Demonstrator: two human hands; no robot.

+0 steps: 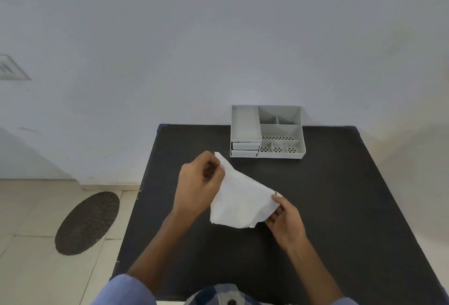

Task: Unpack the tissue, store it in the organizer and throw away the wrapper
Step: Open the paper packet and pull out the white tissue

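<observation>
A white tissue (pixel 240 197) hangs spread out above the black table (pixel 340 195), held between both hands. My left hand (pixel 199 183) pinches its upper left corner. My right hand (pixel 285 219) grips its lower right edge. The grey organizer (pixel 267 132) stands at the table's far edge against the wall, with a long tray on the left, two small drawers under it and several open compartments on the right. All its compartments look empty. No wrapper is visible in the head view.
A white wall (pixel 218 37) rises right behind the table. A dark oval mat (pixel 87 223) lies on the tiled floor to the left of the table. A wall vent (pixel 12 67) shows at the far left.
</observation>
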